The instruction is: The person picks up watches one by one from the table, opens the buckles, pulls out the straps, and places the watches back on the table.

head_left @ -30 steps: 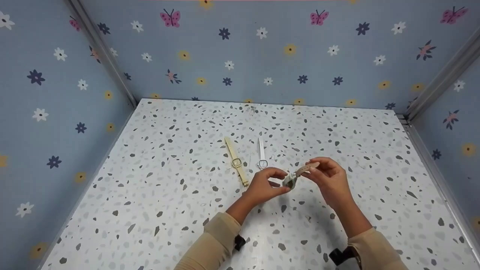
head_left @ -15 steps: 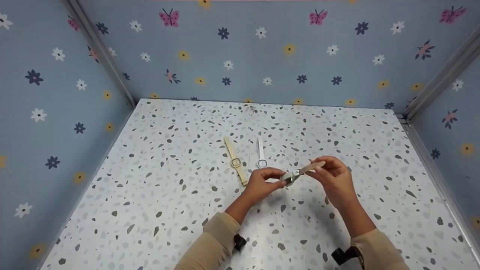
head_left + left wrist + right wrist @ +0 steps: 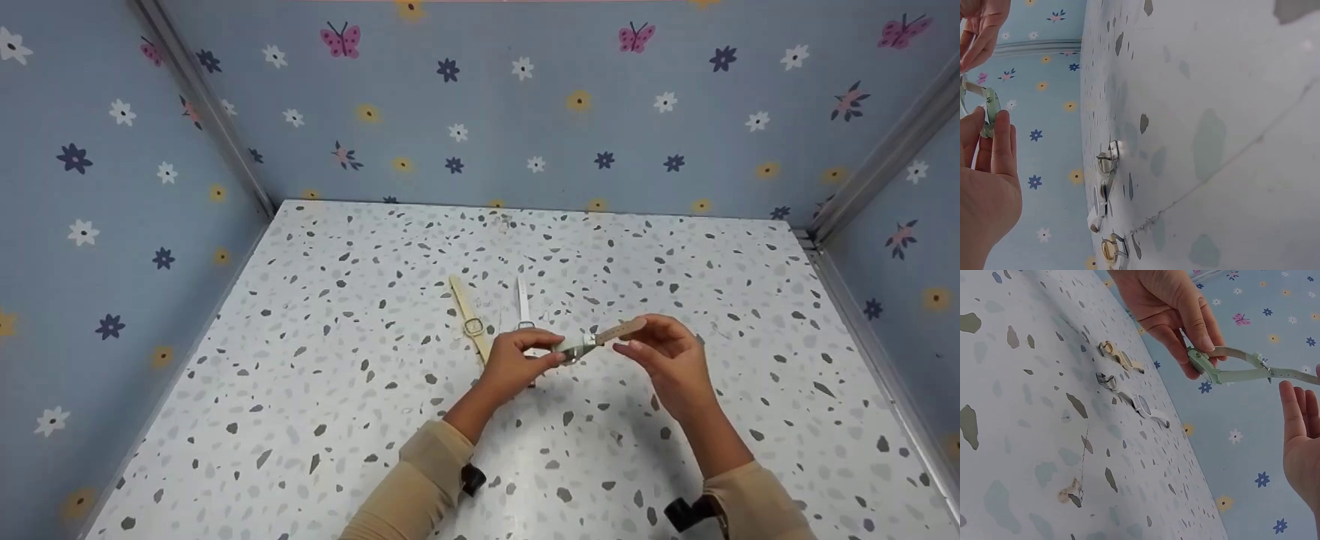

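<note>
A wristwatch with a pale green case and strap [image 3: 1241, 375] is held above the table, its strap fastened in a loop with a buckle and its tan underside partly showing. The fingertips of my left hand [image 3: 517, 364] pinch the case, thumb on one side and fingers on the other, as the left wrist view shows on the green case [image 3: 992, 109]. At the strap's loose end, my right hand [image 3: 675, 367] holds the tip with curled fingers; its thumb stands slightly off the strap. That grip is cut off by the edge in the right wrist view.
On the speckled white table [image 3: 337, 420] lie a yellow wristwatch [image 3: 462, 300] and a white wristwatch [image 3: 523, 296], both stretched out and partly covered by my left hand. Blue flowered panels [image 3: 487, 97] enclose the table at the back and sides.
The green watch has tilted flatter and shifted slightly left with my left hand. My right thumb has eased off the strap, while the right hand stays near its tip.
</note>
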`<control>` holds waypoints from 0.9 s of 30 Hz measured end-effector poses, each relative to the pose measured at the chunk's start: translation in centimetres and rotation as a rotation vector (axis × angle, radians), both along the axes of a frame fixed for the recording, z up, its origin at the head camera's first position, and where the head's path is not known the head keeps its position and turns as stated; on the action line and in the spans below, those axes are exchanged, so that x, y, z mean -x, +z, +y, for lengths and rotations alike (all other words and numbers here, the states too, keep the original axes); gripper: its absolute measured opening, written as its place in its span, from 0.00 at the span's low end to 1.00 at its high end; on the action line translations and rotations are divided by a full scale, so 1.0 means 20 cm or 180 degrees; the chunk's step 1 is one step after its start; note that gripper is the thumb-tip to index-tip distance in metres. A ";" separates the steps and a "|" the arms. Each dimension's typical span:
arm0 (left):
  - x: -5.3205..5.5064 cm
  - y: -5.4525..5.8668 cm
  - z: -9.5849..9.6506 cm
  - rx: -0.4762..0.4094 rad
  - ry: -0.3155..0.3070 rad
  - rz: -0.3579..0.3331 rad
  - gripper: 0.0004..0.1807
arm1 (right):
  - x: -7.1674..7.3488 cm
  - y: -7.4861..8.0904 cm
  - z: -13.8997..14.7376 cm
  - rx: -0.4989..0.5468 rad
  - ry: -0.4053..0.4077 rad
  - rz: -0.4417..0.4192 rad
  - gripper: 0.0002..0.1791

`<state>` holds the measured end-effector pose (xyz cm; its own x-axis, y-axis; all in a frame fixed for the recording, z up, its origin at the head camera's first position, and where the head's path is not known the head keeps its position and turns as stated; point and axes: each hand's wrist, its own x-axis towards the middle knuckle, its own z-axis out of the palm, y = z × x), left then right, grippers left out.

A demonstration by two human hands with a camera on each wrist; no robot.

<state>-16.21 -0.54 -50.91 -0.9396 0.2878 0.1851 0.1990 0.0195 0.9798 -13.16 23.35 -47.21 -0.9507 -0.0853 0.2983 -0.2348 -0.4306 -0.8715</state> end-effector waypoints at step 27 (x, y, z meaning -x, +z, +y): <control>0.05 0.10 0.06 -0.0119 -0.0063 -0.0094 0.11 | 0.07 -0.09 -0.12 -0.1467 -0.0624 -0.0022 0.14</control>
